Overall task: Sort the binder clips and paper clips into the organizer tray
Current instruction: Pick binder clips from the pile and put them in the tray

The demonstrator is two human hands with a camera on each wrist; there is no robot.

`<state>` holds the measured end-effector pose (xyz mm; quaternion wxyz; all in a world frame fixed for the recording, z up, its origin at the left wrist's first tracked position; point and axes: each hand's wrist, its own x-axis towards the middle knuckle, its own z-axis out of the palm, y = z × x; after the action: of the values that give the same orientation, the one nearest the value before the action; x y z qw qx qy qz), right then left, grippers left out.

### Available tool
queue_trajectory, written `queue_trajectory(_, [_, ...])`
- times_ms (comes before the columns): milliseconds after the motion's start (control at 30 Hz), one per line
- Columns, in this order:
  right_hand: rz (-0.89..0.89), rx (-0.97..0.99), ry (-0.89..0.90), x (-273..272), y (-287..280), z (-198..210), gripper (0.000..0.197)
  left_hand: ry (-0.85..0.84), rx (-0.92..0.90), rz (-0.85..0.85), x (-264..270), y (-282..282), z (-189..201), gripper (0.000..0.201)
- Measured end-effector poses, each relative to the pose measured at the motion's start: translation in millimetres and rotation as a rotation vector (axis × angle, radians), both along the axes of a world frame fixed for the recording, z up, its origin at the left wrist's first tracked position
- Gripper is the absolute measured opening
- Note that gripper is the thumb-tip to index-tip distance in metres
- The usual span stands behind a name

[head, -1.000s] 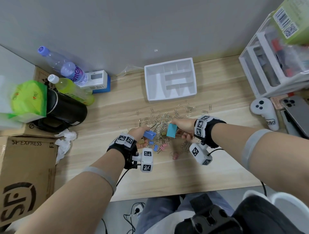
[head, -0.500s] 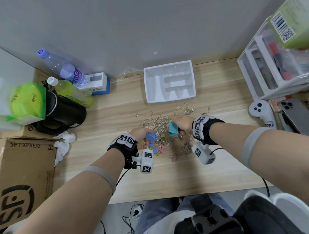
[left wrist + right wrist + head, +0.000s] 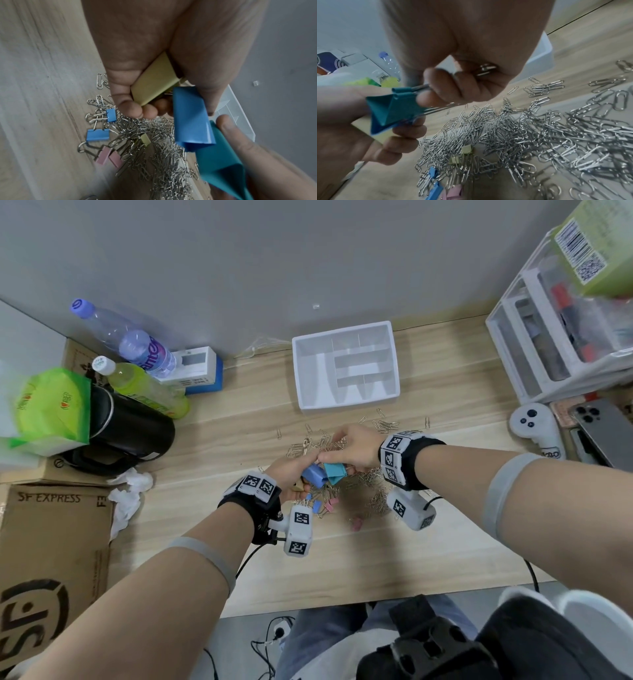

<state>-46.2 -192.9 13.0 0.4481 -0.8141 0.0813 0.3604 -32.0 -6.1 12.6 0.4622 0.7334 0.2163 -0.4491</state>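
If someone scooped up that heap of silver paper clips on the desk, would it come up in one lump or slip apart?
Probably some of both. The paper clip heap lies densely tangled, so interlocked clumps would likely lift together. Loose single clips at its edge suggest others would slide off and scatter on the smooth wooden desk. Thin wire suggests they are light. The small blue binder clip might ride along.

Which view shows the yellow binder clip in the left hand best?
Left wrist: the yellow binder clip lies broadside in the left hand. Head shows only a sliver; right wrist shows a pale edge behind the teal clip.
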Motion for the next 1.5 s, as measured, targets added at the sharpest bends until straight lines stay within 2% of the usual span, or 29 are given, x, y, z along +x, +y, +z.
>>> queue_trajectory(133, [0.013, 0.003, 0.006, 4.1, -0.3, -5.0, 0.091, 0.017, -0.047, -0.065, -3.4, -4.4, 4.5, 0.061])
queue_trajectory(300, [0.013, 0.104, 0.023, 5.8, -2.8, -3.0, 0.105, 0.024, -0.067, -0.019, -2.4, -7.5, 2.9, 0.061])
queue_trajectory(400, [-0.032, 0.172, 0.006, 6.9, -3.3, -4.6, 0.092, 0.068, -0.110, -0.067, 0.3, -8.0, 4.8, 0.071])
queue_trajectory(500, [-0.068, 0.197, -0.015, 7.9, -2.7, -7.9, 0.084, 0.114, -0.141, -0.090, 4.8, -8.7, 6.2, 0.091])
queue_trajectory(533, [-0.071, 0.203, -0.022, 8.1, -2.7, -9.0, 0.082, 0.126, -0.152, -0.106, 5.6, -9.5, 7.2, 0.091])
queue_trajectory(567, [-0.071, 0.211, -0.027, 8.4, -3.0, -9.3, 0.080, 0.138, -0.161, -0.111, 6.2, -10.6, 8.9, 0.085])
queue_trajectory(667, [-0.019, 0.186, -0.058, 9.3, -2.9, -9.9, 0.074, 0.143, -0.152, -0.099, 7.0, -12.7, 12.8, 0.047])
queue_trajectory(767, [0.039, 0.079, -0.118, 10.1, -3.0, -9.4, 0.074, 0.134, -0.134, -0.083, 8.9, -13.8, 13.8, 0.026])
queue_trajectory(933, [0.182, -0.139, -0.142, 12.6, -2.3, -7.6, 0.080, 0.098, -0.128, -0.011, 13.6, -14.3, 13.4, 0.020])
queue_trajectory(1033, [0.214, -0.167, -0.097, 15.6, -1.3, -7.7, 0.069, 0.082, -0.122, 0.054, 15.3, -16.6, 13.9, 0.022])
queue_trajectory(1133, [0.151, -0.088, -0.069, 18.2, -1.3, -10.6, 0.067, 0.079, -0.127, 0.113, 18.4, -15.9, 12.9, 0.025])
queue_trajectory(1233, [0.052, 0.002, -0.088, 21.9, -2.9, -13.8, 0.059, 0.049, -0.109, 0.161, 23.4, -15.6, 11.4, 0.038])
queue_trajectory(1300, [-0.037, 0.061, -0.091, 24.7, -3.2, -13.3, 0.061, 0.039, -0.103, 0.200, 26.9, -16.5, 11.3, 0.039])
queue_trajectory(1367, [-0.136, 0.167, -0.013, 28.5, -5.9, -8.3, 0.059, 0.049, -0.092, 0.233, 31.1, -18.5, 12.4, 0.039])
queue_trajectory(1467, [-0.206, 0.339, 0.182, 36.9, -14.7, -3.6, 0.034, 0.051, -0.087, 0.270, 38.7, -20.2, 10.7, 0.046])
queue_trajectory(1500, [-0.227, 0.383, 0.221, 39.9, -18.7, -3.6, 0.032, 0.052, -0.091, 0.281, 41.2, -20.9, 9.9, 0.047])
